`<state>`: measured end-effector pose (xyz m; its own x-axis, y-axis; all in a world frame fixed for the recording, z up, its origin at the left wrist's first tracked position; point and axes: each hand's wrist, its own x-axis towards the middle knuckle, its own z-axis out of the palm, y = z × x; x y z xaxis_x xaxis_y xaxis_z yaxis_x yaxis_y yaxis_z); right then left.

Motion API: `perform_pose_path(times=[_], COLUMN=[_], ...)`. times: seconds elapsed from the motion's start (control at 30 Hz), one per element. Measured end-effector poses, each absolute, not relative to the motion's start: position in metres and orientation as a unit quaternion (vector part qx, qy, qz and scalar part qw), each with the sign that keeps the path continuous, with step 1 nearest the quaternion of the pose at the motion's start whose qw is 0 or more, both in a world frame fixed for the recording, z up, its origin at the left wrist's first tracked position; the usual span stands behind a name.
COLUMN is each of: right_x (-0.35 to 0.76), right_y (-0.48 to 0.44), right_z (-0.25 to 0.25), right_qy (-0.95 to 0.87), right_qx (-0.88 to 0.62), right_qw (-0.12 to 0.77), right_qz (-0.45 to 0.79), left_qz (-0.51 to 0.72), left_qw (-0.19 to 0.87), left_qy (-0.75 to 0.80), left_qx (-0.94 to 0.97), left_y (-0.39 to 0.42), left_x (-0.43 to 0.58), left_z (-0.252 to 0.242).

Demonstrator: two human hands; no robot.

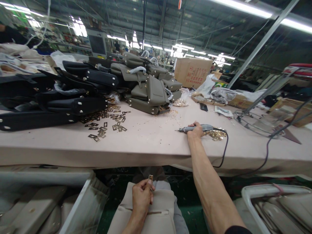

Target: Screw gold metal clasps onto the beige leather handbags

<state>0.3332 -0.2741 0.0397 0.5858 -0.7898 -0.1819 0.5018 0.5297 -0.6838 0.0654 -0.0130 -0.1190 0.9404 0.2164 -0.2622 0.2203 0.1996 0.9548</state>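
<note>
My left hand (142,196) pinches a small metal plate (150,177) above a beige bag piece (161,208) that lies across my lap, with a slit in its surface. Out on the table, my right hand (195,130) is closed round a grey electric screwdriver (187,129), its tip pointing left and its dark cable trailing off to the right. Gold metal parts (216,134) lie in a pile just beside that hand. Many dark metal plates (97,130) are scattered on the left part of the table.
Black bags (80,107) and olive bags (156,91) are heaped at the back left of the table (146,143). A cardboard box (192,73) stands behind. Bins (90,191) flank my lap, the right one (246,195) holding beige pieces. A wire rack (258,130) stands right.
</note>
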Motion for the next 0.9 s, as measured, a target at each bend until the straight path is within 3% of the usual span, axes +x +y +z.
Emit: perform_pose_path(times=[0.5,0.63,0.9], right_x=[0.277,0.231,0.116], right_y=[-0.257,-0.244,-0.162], right_z=[0.066,0.052,0.001], right_qy=[0.195,0.063,0.058], right_qx=[-0.29,-0.311,-0.409], right_qw=[0.883,0.908,0.882], right_qz=[-0.311,-0.274,-0.226], left_qz=[-0.071,-0.103,-0.119], left_qw=[0.773,0.752,0.763], left_qy=[0.203,0.231,0.25], left_qx=[0.596,0.608,0.584], left_y=[-0.017,-0.012,-0.006], left_x=[0.064,0.065,0.067], left_z=[-0.117,-0.123,-0.133])
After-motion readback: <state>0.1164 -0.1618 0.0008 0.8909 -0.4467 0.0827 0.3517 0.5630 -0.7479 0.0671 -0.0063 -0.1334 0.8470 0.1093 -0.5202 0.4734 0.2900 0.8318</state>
